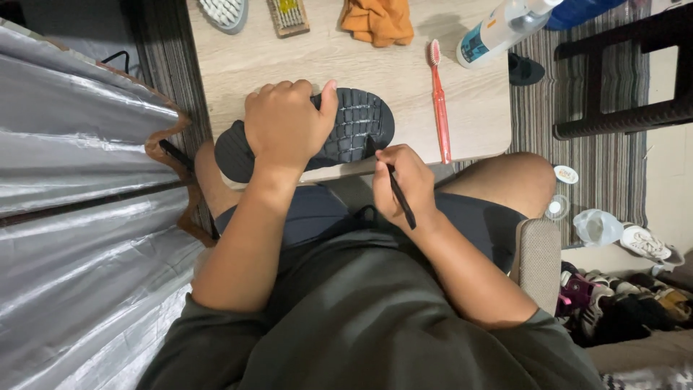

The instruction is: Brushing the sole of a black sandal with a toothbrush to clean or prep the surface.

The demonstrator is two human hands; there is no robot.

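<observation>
1. The black shoe point(346, 130) lies sole up at the near edge of the wooden counter point(404, 79).
2. The left hand point(285, 123) presses down on it, its grip clenched over the shoe's middle.
3. The right hand point(404, 180) pinches a thin black tool point(401, 195), tip at the sole's edge.
4. A red toothbrush point(438, 101) lies just beside the shoe; an orange cloth point(377, 20) sits farther back.

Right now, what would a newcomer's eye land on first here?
The black rubber shoe turned sole-up at the near edge of the pale wooden table, pinned by the left hand. The right hand holds a thin black stick-like tool at the sole's edge. A red plastic toothbrush lies just right.
</observation>
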